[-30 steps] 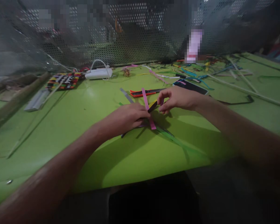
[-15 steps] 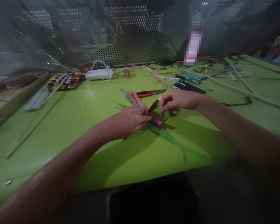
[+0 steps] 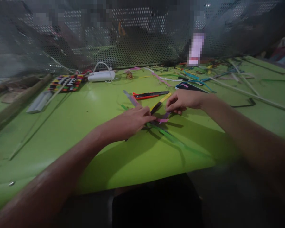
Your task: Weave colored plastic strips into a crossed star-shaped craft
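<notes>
- A perforated metal screen (image 3: 142, 41) closes off the far edge of the green table (image 3: 85, 136). Near it lie a white plastic box with a cable (image 3: 101, 76) and a small woven multicoloured mat (image 3: 66, 83).
- An orange-and-black utility knife (image 3: 150, 94) lies just beyond the hands, and a dark phone (image 3: 188, 86) lies near the right wrist. Loose offcuts (image 3: 204, 77) litter the far right of the table.
- Between the hands several strips cross in the middle of the table: a grey strip (image 3: 130, 97), a yellow-and-black strip (image 3: 160, 103), a green strip (image 3: 167, 136) running toward the near edge, and a pink strip (image 3: 162, 120).
- The left hand (image 3: 130, 122) covers the crossing itself. Its fingers are stretched out almost flat, pressing the strips down onto the table.
- The right hand (image 3: 182, 101) has thumb and forefinger pinched together on the pink strip, which bends up off the table, and the other fingers are loosely curled.
</notes>
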`<state>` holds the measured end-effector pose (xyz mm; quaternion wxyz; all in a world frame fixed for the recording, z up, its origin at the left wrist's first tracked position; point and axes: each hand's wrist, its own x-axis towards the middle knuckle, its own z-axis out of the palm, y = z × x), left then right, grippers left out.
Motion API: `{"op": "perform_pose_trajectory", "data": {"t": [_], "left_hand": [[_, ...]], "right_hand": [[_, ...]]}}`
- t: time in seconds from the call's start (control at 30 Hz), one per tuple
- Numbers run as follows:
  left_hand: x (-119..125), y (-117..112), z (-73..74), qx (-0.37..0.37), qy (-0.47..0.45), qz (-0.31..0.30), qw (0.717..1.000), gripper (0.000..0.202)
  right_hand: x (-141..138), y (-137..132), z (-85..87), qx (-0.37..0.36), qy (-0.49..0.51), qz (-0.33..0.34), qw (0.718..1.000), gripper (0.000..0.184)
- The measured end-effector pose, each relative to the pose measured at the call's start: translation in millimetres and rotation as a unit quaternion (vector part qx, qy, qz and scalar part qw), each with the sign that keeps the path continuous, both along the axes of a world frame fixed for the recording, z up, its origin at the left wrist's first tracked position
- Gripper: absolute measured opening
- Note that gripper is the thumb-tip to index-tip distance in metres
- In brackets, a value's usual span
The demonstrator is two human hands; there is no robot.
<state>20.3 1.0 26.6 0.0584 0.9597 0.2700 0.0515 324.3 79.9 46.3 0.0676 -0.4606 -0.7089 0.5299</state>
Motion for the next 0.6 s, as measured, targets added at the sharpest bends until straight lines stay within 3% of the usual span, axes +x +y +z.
{"op": "perform_pose_trajectory", "data": {"t": [0.17, 0.37, 0.6], "left_hand": [[2, 1, -2.6, -0.008, 0.004, 0.018, 1.000, 0.051], [2, 0, -6.4, 0.000, -0.010, 0.017, 1.000, 0.048], [4, -2, -4.3, 0.011, -0.009, 0.018, 1.000, 0.043]], "right_hand": [[1, -5, 9.5, -0.021, -0.024, -0.018, 0.999, 0.022], [2, -8, 20.1, -0.032, -0.027, -0.027, 0.999, 0.021], [-19, -15, 3.3, 0.025, -0.018, -0.039, 0.999, 0.023]]}}
